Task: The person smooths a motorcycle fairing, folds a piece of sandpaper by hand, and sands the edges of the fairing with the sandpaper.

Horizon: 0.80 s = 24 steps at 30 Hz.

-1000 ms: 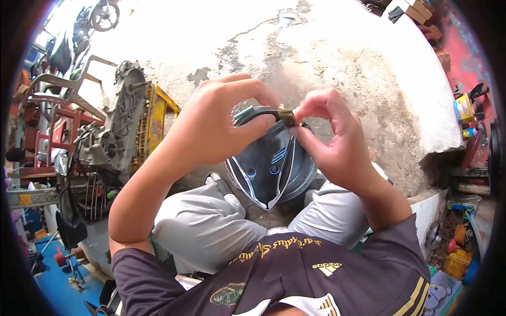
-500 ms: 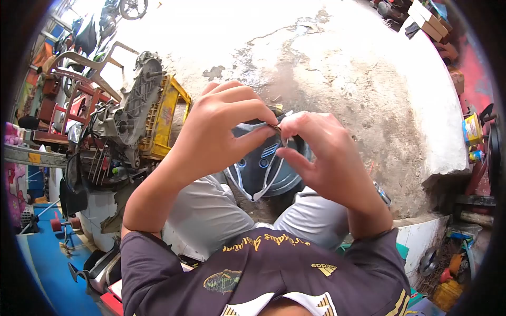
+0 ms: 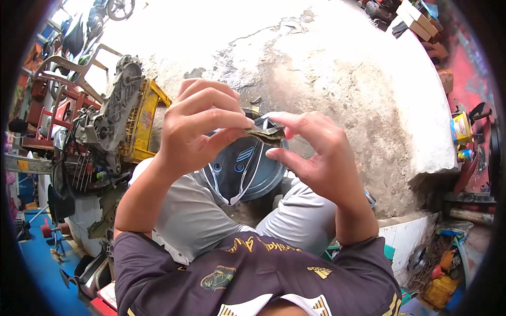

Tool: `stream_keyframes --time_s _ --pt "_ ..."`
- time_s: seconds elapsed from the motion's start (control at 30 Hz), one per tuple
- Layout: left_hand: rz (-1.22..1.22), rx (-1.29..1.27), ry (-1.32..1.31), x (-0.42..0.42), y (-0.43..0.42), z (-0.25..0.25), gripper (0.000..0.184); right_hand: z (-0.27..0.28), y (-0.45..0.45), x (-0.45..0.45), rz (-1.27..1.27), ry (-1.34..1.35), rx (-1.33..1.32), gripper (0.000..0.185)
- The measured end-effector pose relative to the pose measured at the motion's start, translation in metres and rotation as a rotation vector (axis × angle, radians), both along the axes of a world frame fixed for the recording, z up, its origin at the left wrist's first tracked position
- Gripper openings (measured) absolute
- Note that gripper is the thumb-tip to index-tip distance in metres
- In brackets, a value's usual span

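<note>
My left hand (image 3: 197,124) pinches the left end of a small, flat, folded greenish-grey piece (image 3: 268,135) between thumb and forefinger. Its layers stand slightly apart on the right side; what it is made of I cannot tell. Around that free end is my right hand (image 3: 316,145), thumb and forefinger spread apart, with no clear grip. Below both hands, between the knees, a black panel with white edging and blue stripes (image 3: 234,179) lies over a dark blue-grey round tub (image 3: 271,179). The hands partly hide the tub.
To the left, a grey metal engine casing (image 3: 121,105) leans by a yellow crate (image 3: 153,97), with a brown chair (image 3: 79,73) behind. A raised white ledge (image 3: 429,158) runs along the right. Worn concrete floor (image 3: 337,79) stretches ahead.
My right fingers have spread and come off their pinch, so more of the folded piece shows. My left hand still pinches it and has shifted left in the view.
</note>
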<state>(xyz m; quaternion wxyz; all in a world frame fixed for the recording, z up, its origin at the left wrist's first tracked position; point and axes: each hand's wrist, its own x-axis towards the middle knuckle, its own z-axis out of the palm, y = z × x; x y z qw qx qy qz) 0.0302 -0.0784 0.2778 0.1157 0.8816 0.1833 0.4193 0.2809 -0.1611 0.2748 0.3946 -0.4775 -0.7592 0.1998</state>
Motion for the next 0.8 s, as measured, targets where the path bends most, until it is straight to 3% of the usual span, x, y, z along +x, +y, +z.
stream_keyframes --time_s 0.27,0.47,0.53,0.57,0.7,0.8 --pt "-0.052 0.042 0.036 -0.016 0.009 -0.008 0.019 -0.008 0.013 -0.006 -0.072 -0.05 0.284 0.029" --pt "-0.114 -0.086 0.069 -0.031 0.008 -0.007 0.031 -0.013 0.023 -0.02 -0.097 -0.129 0.442 0.032" --pt "-0.183 -0.505 -0.025 -0.038 0.004 -0.016 0.041 -0.014 0.026 -0.026 -0.059 -0.13 0.439 0.033" --pt "-0.129 -0.77 -0.057 -0.041 -0.005 -0.016 0.034 -0.016 0.029 -0.03 -0.058 -0.13 0.436 0.033" --pt "-0.058 -0.879 -0.077 -0.044 -0.015 -0.019 0.015 -0.02 0.033 -0.042 -0.001 -0.165 0.418 0.035" --pt "0.025 -0.907 -0.143 -0.048 -0.014 -0.02 0.021 -0.019 0.032 -0.05 0.038 -0.144 0.317 0.036"
